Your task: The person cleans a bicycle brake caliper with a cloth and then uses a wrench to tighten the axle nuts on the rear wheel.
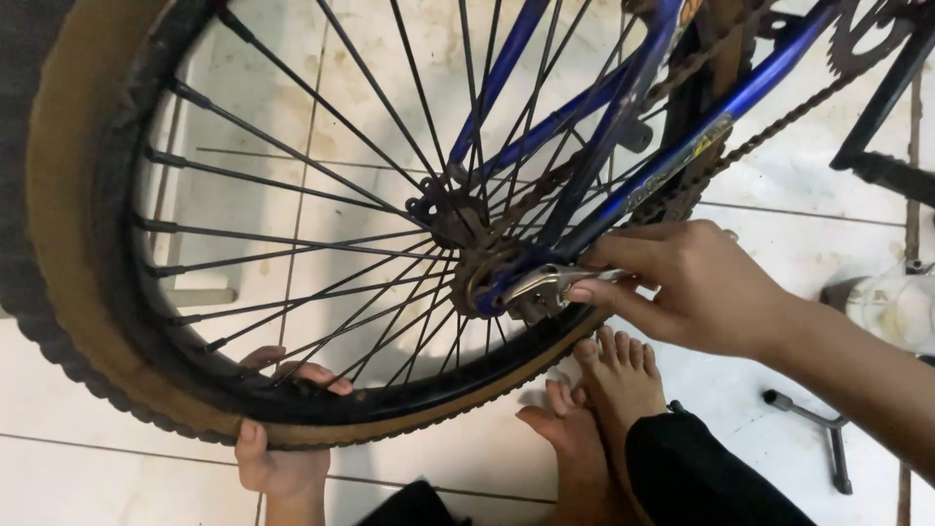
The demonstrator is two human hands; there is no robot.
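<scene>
Gripping an adjustable wrench [541, 288] at the rear axle nut, right hand [696, 287] fingers closed on its handle | left hand [282, 429] clasps the tyre [58, 292], steadying the wheel | next likely calls for a firm turn without slipping.

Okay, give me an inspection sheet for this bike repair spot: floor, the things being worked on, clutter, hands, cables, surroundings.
Surface: pale tiled floor, stained, dark grout lines.
Job's things: rear bicycle wheel with tan sidewall tyre and black spokes, in a blue frame; rusty chain; silver adjustable wrench set at the axle.
Clutter: three-armed socket wrench on the floor at right; whitish object at the right edge, unclear.
Grippers: left hand grips the tyre's lower edge; right hand holds the wrench handle.
Cables: nothing seen.
Surroundings: the person's bare feet on the tiles; black crank arm top right.
</scene>
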